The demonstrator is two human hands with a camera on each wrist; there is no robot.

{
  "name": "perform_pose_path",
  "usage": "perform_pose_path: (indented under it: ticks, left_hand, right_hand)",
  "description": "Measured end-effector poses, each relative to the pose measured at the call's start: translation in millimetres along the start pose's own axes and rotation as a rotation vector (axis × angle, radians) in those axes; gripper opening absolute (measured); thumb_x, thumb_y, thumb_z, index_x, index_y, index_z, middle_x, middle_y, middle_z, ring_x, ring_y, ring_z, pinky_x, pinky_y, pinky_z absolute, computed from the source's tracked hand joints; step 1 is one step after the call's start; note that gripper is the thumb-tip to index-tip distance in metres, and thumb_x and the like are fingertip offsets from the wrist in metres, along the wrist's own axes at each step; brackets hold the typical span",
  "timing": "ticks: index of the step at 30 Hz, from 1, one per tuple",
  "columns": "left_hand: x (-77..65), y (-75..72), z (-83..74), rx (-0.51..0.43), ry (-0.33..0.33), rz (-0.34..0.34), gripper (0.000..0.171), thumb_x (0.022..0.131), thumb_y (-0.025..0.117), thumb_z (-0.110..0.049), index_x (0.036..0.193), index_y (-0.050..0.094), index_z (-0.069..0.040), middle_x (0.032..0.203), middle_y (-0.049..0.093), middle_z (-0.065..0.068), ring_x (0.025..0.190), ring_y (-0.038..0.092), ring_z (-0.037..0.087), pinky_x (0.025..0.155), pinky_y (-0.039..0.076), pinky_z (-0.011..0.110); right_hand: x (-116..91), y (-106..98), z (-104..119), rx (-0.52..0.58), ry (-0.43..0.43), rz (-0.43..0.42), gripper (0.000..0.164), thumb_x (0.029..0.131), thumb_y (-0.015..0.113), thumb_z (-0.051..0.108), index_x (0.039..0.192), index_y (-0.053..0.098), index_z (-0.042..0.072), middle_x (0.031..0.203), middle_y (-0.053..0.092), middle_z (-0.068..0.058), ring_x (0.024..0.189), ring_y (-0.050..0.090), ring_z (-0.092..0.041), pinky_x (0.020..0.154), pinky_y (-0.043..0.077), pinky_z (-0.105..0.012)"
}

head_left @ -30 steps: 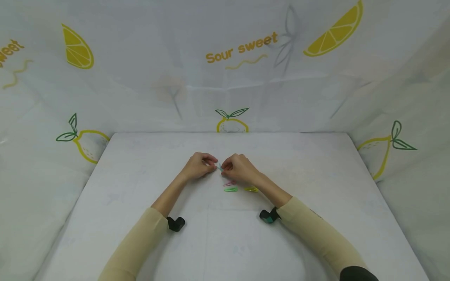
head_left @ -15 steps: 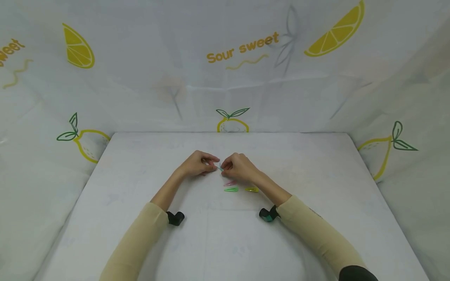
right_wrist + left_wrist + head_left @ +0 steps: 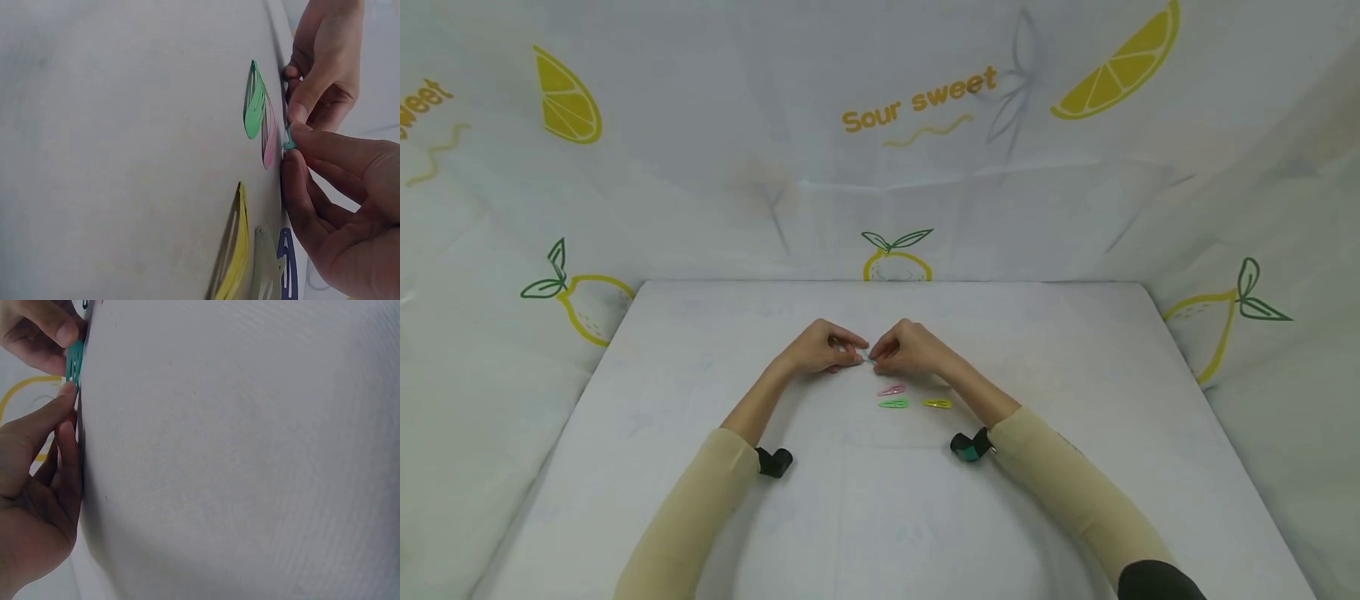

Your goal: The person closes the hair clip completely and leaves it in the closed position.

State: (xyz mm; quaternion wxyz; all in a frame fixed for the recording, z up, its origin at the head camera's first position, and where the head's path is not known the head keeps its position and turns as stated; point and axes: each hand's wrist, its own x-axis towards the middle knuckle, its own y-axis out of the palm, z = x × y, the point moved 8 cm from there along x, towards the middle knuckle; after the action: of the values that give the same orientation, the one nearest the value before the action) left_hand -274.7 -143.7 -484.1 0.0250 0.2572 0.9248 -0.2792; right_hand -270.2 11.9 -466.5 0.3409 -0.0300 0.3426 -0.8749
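Note:
A small teal snap hair clip [image 3: 74, 359] is held between the two hands, close over the white tabletop. My left hand [image 3: 820, 348] pinches one end of it between thumb and fingertips. The right hand [image 3: 910, 350] pinches the other end, with the fingers covering part of the clip. Just in front of the right hand lie a pink hair clip [image 3: 892, 390], a green one [image 3: 893, 403] and, further right, a yellow clip [image 3: 937, 403]. In the right wrist view, a greyish clip [image 3: 264, 265] and a purple clip [image 3: 287, 262] lie beyond the yellow one.
The white-covered table [image 3: 700, 500] meets a pale curtain [image 3: 700, 208] printed with lemons at its back and sides. Black wrist cameras [image 3: 773, 462] stick out inward from both sleeves, low over the table.
The right hand has shifted slightly away from the body, uncovering more of the pink and yellow clips. A thin part of the teal clip that stuck up between the hands now looks lower.

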Motion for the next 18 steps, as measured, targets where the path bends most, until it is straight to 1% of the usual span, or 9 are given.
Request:
perform_pose_path:
  ticks: [2, 8, 18]
  left_hand:
    - [-0.6, 0.0, 0.4, 0.000, -0.001, -0.003, 0.027, 0.096, 0.082, -0.011, 0.123, 0.081, -0.004, 0.086, 0.072, 0.000, 0.059, 0.056, 0.008, 0.058, 0.048, 0.018]
    - [0.1, 0.4, 2.2, 0.014, 0.014, -0.012, 0.027, 0.096, 0.083, -0.011, 0.121, 0.082, -0.004, 0.087, 0.073, 0.002, 0.059, 0.057, 0.008, 0.059, 0.048, 0.019]
    - [0.0, 2.0, 4.2, 0.026, 0.035, -0.024, 0.025, 0.096, 0.083, -0.012, 0.119, 0.082, -0.004, 0.087, 0.076, 0.004, 0.058, 0.057, 0.007, 0.059, 0.048, 0.019]
  right_hand:
    - [2, 0, -2, 0.010, 0.007, 0.023, 0.021, 0.093, 0.085, 0.013, 0.111, 0.084, 0.002, 0.099, 0.084, -0.008, 0.086, 0.071, -0.007, 0.081, 0.056, -0.021]
    - [7, -2, -4, 0.035, 0.037, 0.086, 0.023, 0.093, 0.086, 0.014, 0.113, 0.084, 0.002, 0.096, 0.083, -0.007, 0.082, 0.067, -0.006, 0.080, 0.052, -0.021]
    - [12, -3, -11, 0.049, 0.087, 0.114, 0.022, 0.093, 0.087, 0.017, 0.111, 0.085, 0.006, 0.096, 0.084, -0.005, 0.081, 0.065, -0.006, 0.078, 0.051, -0.021]
